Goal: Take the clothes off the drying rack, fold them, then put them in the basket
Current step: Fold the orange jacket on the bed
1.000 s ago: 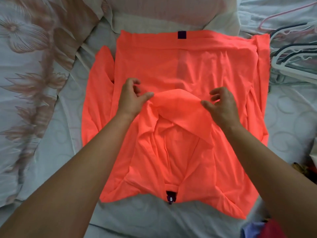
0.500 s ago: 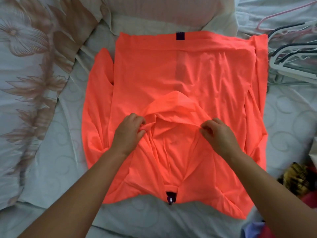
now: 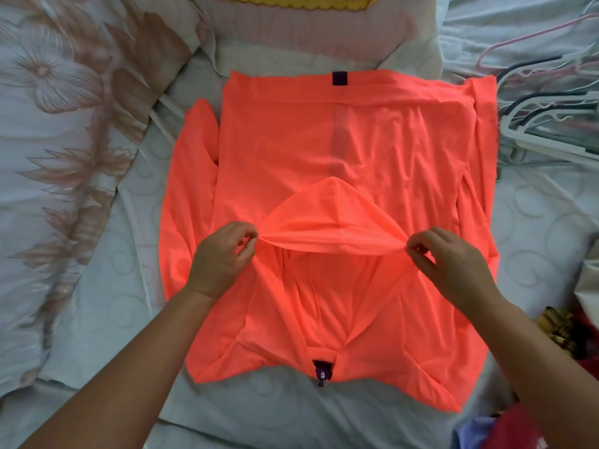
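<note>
Fingers (image 3: 248, 233) of both hands pinch the hood (image 3: 327, 215) rim: left hand (image 3: 220, 257) at 1 end, right hand (image 3: 450, 264) at the other, w/ the edge pulled taut btwn them. Hood lies turned down over the body of the orange jacket (image 3: 356, 140), which is spread flat on the bed sheet (image 3: 123, 286), zip pull (image 3: 321, 375) at the near edge.

Risks, as I judge them:
- Fabric looks thin & slippery, so 1 pinch could slip & the hood drop skewed.
- Too hard a pull could drag the body & ruck the sleeves lying along both sides.
- Soft bed prob. won't hold a crisp crease.

Surface: pale sheet w/ a swirl pattern. Floral quilt (image 3: 48, 124) at left, pink pillow (image 3: 308, 37) at the far end, pile of hangers (image 3: 544, 124) at right, heap of other clothes (image 3: 564, 328) near right. Basket & rack not in view.
</note>
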`<state>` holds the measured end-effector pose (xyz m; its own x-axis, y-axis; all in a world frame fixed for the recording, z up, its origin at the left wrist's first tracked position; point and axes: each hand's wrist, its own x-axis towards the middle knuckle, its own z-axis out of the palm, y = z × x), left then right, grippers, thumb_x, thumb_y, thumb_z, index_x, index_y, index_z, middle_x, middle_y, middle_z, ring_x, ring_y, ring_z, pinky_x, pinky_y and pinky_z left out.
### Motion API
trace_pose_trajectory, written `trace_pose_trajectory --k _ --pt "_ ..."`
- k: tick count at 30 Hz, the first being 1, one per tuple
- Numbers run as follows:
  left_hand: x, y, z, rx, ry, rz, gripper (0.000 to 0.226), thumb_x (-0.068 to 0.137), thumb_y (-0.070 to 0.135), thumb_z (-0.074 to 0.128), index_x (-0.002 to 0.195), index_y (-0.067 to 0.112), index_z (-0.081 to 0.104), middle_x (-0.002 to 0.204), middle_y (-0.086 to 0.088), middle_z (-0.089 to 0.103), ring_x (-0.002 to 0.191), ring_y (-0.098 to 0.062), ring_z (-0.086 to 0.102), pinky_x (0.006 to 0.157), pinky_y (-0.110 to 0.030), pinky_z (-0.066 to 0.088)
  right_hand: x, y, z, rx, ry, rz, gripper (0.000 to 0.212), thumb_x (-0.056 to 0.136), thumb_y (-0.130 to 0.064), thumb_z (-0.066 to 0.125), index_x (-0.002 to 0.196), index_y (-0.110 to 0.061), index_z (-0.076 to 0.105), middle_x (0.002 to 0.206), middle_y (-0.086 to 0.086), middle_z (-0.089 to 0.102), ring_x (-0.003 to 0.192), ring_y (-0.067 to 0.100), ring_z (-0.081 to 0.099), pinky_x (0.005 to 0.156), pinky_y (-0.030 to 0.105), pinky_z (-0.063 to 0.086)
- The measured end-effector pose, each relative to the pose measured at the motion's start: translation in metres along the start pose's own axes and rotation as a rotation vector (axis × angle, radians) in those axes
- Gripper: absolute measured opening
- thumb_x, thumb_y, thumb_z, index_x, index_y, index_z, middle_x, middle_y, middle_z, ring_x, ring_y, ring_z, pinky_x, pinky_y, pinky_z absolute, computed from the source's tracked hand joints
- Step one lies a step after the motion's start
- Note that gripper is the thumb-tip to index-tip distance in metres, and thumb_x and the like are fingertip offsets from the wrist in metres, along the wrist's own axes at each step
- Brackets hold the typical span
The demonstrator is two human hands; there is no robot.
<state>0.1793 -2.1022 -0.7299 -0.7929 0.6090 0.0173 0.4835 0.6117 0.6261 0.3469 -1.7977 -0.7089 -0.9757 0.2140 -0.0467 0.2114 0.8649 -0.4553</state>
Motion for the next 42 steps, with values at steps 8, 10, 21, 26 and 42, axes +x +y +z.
trace_pose_trajectory --k 8,10,21,26,42 --pt "-0.028 -0.01 0.008 0.072 -0.079 -0.163 0.028 0.086 0.031 0.054 0.089 0.005 0.063 0.087 -0.007 0.06 0.083 -0.018 0.053 0.078 -0.026 0.039 -0.025 0.006 0.018 -0.037 -0.107 -0.007 0.034 0.088 -0.035 0.051 0.077 -0.009 0.069 0.077 0.007 0.06 0.068 0.031 0.059 0.061 0.036 0.05" --pt "-0.026 -0.003 0.011 -0.106 -0.008 -0.515 0.024 0.088 0.03 0.061 0.09 0.007 0.058 0.084 -0.008 0.06 0.077 -0.021 0.055 0.075 -0.032 0.041 -0.026 0.001 0.022 0.029 -0.063 0.218 0.022 0.088 -0.029 0.06 0.084 -0.008 0.065 0.084 0.009 0.058 0.072 0.029 0.058 0.063 0.037 0.048" --pt "-0.015 0.013 0.017 -0.448 0.031 -0.879 0.026 0.074 0.001 0.073 0.091 0.008 0.055 0.07 0.0 0.046 0.062 -0.015 0.045 0.062 -0.025 0.039 -0.019 -0.009 0.032 0.213 0.039 0.692 0.013 0.084 -0.008 0.063 0.095 -0.003 0.059 0.093 0.017 0.058 0.092 0.037 0.057 0.076 0.036 0.039" --pt "-0.024 0.026 0.035 0.216 -0.025 -0.017 0.033 0.079 0.024 0.05 0.109 0.015 0.059 0.101 -0.012 0.06 0.091 -0.024 0.049 0.083 -0.035 0.041 -0.005 -0.046 0.058 0.015 -0.042 -0.035 0.041 0.083 -0.016 0.045 0.123 -0.012 0.055 0.134 0.015 0.053 0.116 0.034 0.052 0.097 0.039 0.04" --pt "-0.015 -0.057 -0.047 -0.334 0.258 -1.174 0.052 0.083 0.026 0.069 0.121 -0.004 0.049 0.102 -0.01 0.061 0.092 -0.027 0.058 0.079 -0.035 0.049 0.019 -0.069 0.079 -0.224 -0.433 0.031 0.049 0.079 -0.047 0.037 0.115 -0.031 0.066 0.13 0.007 0.059 0.111 0.031 0.061 0.088 0.047 0.048"
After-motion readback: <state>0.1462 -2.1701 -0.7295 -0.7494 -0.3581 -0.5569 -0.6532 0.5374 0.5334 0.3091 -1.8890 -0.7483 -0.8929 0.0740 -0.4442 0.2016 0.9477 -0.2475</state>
